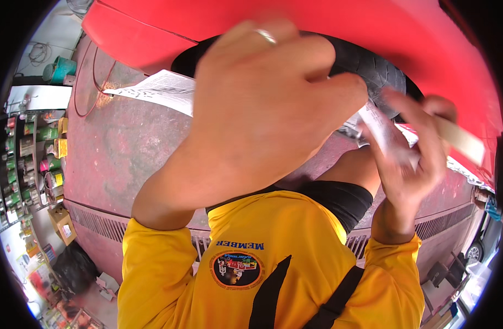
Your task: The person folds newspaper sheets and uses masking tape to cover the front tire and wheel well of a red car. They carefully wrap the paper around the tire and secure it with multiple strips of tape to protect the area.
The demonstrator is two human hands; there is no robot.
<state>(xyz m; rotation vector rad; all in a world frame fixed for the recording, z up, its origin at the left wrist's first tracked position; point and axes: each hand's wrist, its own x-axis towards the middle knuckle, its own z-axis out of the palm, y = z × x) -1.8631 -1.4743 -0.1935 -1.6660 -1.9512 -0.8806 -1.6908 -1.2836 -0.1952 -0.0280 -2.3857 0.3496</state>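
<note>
My left hand (257,104), with a ring on one finger, is large in the middle, its fingers closed and its thumb at the edge of a crumpled strip of printed paper (377,123). A newspaper sheet (158,90) sticks out to the left from behind this hand. My right hand (413,159), smeared by motion, is curled around the strip's other end. Between its fingers a cream, flat-sided thing (465,141) juts out to the right, too blurred to name. Both hands are in front of a red car body panel (339,16) and a black tyre (366,66).
More printed paper (462,169) lies along the red panel at right. A hose or cable (87,112) loops on the worn red floor (125,159). Shelves of cans (35,159) line the left side, near a cardboard box (62,223) and a black bag (76,266). A floor grate (98,223) runs behind me.
</note>
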